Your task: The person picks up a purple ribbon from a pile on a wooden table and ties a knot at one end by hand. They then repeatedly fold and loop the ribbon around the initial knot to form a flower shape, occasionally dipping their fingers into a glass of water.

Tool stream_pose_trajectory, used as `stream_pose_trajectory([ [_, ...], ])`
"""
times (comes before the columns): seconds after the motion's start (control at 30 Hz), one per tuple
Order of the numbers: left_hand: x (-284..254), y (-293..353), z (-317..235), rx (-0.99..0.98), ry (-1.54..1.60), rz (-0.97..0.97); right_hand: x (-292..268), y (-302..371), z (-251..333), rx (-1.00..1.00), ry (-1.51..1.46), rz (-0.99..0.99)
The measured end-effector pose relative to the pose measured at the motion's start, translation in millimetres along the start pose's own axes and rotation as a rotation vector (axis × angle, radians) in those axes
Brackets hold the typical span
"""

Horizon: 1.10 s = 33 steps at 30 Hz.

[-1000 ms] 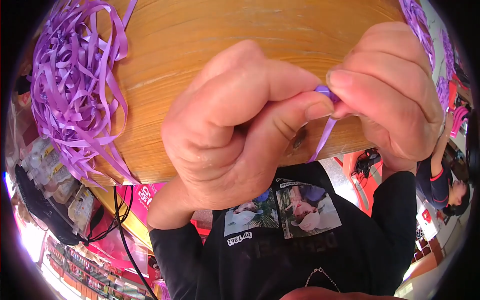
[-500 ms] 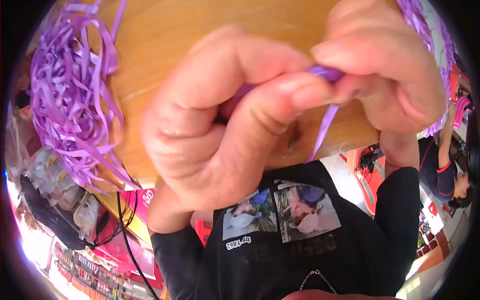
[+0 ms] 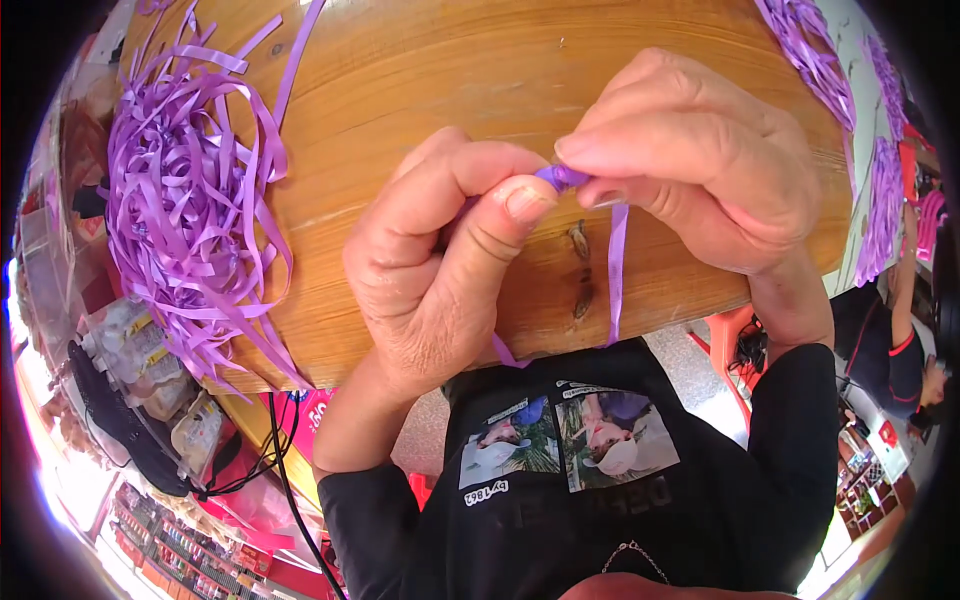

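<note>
Between my two hands is a purple ribbon (image 3: 617,260), bunched into a small folded or knotted part at my fingertips. My left hand (image 3: 440,250) pinches it between thumb and forefinger, the other fingers curled in. On the opposite side, my right hand (image 3: 700,160) grips the same bunched part with thumb and fingertips. One ribbon tail hangs from near the right fingers towards the table's near edge; another short piece shows below my left hand. Whether the bunch is a knot or a fold, I cannot tell, as my fingers cover much of it.
A large tangled heap of purple ribbons (image 3: 190,200) lies on the left of the wooden table (image 3: 420,70). More ribbon bundles (image 3: 815,60) lie at the far right. Black cables (image 3: 278,450) hang below the left edge. Another person (image 3: 885,345) is at the right.
Both hands look smaller and sit farther from the camera, and more of the table shows. The pinch on the ribbon continues, and its hanging tail is more upright.
</note>
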<state>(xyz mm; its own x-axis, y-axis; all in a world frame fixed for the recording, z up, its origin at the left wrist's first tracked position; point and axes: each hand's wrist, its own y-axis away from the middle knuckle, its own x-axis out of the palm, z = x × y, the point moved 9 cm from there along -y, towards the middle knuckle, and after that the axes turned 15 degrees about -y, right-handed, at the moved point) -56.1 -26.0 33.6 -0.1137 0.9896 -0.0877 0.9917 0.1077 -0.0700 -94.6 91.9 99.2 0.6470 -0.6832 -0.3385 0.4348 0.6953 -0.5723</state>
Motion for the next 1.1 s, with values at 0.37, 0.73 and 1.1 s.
stream_pose_trajectory([
  [0.37, 3.9, 1.8, -8.0, 0.170, -0.108, 0.060, 1.5, 3.4, 2.7, -0.021, 0.055, -0.064],
  [0.73, 11.9, 3.4, 14.0, -0.135, 0.283, 0.109, 3.9, 1.9, 2.3, -0.011, 0.102, -0.012],
  [1.1, 23.9, 14.3, 33.5, -0.529, 0.657, 0.149, 7.7, 0.1, -2.4, -0.003, 0.075, -0.007],
])
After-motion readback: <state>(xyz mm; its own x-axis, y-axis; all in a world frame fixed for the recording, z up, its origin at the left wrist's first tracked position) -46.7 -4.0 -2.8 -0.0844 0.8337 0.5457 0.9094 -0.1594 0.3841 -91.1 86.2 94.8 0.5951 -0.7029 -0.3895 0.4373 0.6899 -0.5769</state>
